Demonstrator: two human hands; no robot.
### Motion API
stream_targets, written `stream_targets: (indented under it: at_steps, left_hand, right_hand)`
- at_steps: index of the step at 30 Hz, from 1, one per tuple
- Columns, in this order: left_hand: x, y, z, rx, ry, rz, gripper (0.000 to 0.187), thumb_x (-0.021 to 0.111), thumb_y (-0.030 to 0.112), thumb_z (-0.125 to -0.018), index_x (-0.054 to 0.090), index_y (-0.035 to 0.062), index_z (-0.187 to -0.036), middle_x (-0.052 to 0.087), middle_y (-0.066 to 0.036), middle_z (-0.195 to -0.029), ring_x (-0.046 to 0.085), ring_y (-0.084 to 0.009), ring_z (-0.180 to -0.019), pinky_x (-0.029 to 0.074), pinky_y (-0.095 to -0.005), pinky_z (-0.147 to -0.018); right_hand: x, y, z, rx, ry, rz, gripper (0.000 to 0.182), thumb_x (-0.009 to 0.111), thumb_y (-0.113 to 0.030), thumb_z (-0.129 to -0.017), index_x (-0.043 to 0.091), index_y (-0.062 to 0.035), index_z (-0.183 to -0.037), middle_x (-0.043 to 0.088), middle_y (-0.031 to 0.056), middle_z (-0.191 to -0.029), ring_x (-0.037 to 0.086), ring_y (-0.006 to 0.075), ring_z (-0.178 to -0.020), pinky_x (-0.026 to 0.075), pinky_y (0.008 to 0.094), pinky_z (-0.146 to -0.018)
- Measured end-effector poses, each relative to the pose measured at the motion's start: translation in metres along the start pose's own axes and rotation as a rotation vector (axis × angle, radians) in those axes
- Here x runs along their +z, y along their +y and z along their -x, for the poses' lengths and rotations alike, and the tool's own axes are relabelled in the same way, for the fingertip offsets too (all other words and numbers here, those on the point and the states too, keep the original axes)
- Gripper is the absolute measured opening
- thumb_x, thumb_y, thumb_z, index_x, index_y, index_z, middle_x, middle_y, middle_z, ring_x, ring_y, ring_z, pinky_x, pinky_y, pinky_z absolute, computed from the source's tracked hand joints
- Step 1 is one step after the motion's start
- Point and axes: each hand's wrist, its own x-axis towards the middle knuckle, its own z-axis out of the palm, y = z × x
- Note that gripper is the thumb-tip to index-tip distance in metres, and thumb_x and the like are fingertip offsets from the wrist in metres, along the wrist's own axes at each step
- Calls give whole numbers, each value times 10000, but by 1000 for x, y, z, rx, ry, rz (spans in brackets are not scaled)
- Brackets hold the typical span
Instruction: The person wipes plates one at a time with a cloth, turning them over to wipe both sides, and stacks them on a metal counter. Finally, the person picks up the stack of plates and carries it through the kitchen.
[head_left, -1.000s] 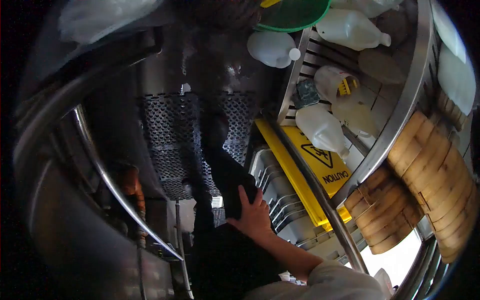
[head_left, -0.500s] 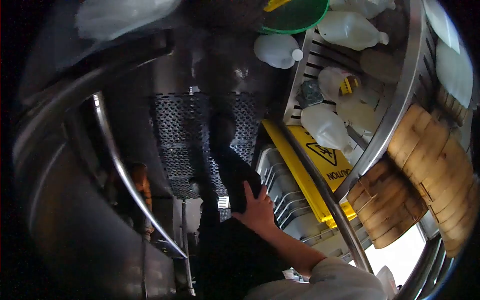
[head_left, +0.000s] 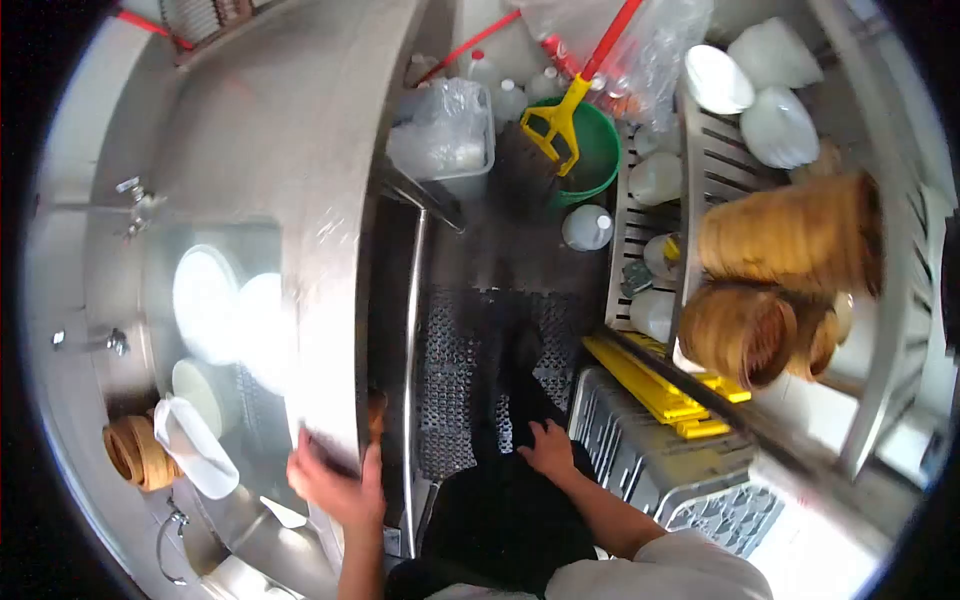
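My left hand (head_left: 335, 482) is at the front edge of the steel sink counter (head_left: 335, 250), fingers apart, with nothing in it. My right hand (head_left: 548, 447) rests by my dark-clothed thigh, its fingers spread and empty. Left of my left hand, the sink basin holds white round plates (head_left: 207, 303), a pale round dish (head_left: 196, 392) and a clear plastic container (head_left: 205, 455). A bamboo steamer (head_left: 140, 452) sits at the sink's far left.
A green bucket (head_left: 598, 150) with a yellow-and-red mop handle (head_left: 560, 118) stands ahead. Right are slatted shelves with bamboo steamers (head_left: 780, 235), white bowls (head_left: 778, 128) and plastic jugs (head_left: 587, 228). Yellow caution signs (head_left: 640, 385) and gray crates (head_left: 640, 455) lie below.
The view has swung up and left, bringing the sink counter, bucket and upper shelf into sight. My left hand has come into view; my right hand stays by my thigh.
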Motion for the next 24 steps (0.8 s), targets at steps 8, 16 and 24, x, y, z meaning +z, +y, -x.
stream_targets:
  at_steps: [8,16,24]
  left_hand:
    - [-11,-2,3,57,-10,-79,944,807,478,-758,369,32,-1466,481,-218,-1311,446,-410,-1219,338,-554,-993]
    - [-1,-6,-1,92,-8,-279,824,705,671,-783,473,48,-1270,537,-189,-1282,516,-408,-1199,396,-560,-960]
    - [-16,2,9,82,-41,-383,923,661,749,-776,458,127,-1426,496,-184,-1419,478,-379,-1308,334,-560,-1057]
  right_hand:
    - [76,-16,189,34,269,-261,631,739,-434,-855,572,-100,-1364,517,270,-1397,511,432,-1286,428,473,-1090]
    - [185,6,354,29,164,-404,612,667,-494,-901,559,-122,-1374,615,219,-1285,580,399,-1208,466,473,-1037]
    - [335,69,449,107,-42,-583,612,532,-587,-961,551,-139,-1378,641,210,-1250,613,398,-1161,494,502,-967]
